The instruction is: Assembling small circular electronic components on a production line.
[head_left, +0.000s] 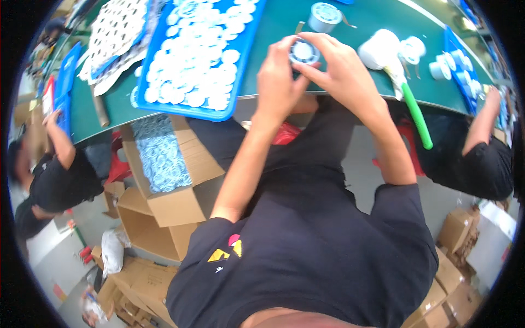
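My left hand [278, 82] and my right hand [343, 66] meet over the near side of the green table. Between them they grip a small round white plastic part [304, 52] with a grey ring on its top face. Fingers and thumbs are closed round its sides, and a thin brownish strip [299, 27] sticks up beside it. Just beyond my right hand stands a similar white round part [325, 16] with a strip trailing from its side. To the right lies a mallet with a white head [378, 50] and a green handle [416, 116] reaching past the table edge.
Left on the table is a blue tray [221, 113] heaped with white discs. Farther left lies a perforated white sheet [116, 27]. A cardboard box [174, 206] holds pale blue rings [159, 156]. More white parts [439, 69] lie right. Co-workers sit on both sides.
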Tool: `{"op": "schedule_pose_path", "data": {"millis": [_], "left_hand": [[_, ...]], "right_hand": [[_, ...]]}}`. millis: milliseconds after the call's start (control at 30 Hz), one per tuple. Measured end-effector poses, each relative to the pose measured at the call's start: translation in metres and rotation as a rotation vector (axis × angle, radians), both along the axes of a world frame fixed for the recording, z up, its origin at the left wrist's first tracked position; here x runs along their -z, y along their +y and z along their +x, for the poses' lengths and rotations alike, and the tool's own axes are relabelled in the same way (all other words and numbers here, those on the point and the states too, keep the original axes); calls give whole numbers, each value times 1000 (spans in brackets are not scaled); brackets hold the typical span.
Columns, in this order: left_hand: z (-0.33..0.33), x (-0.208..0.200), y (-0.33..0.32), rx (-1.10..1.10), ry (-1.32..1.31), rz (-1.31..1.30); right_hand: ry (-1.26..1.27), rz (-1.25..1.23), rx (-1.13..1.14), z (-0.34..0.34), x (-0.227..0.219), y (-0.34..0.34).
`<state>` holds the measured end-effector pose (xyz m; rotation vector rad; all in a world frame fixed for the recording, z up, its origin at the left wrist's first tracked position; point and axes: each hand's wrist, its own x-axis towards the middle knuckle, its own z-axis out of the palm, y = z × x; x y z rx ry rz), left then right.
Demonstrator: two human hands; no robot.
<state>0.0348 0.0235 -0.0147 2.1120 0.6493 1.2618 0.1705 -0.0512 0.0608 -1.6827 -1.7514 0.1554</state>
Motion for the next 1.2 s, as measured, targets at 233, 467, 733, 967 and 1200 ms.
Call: {"op": "schedule_pose_path", "data": {"millis": [233,467,733,967,1200], "left_hand": [[-14,-9,3,91,18,-309],[-16,-16,2,153,45,-373],[-14,-14,2,119,34,-376],[-14,-14,2,111,41,-387],[-15,-11,2,103,38,-353]], "right_hand": [[-391,216,782,88,46,-82],[-460,-53,683,101,53,-104],[-439,59,579,128,53,-93],[-346,122,664,125,31,-93],[-331,183,625,100,-15,-84]]}}
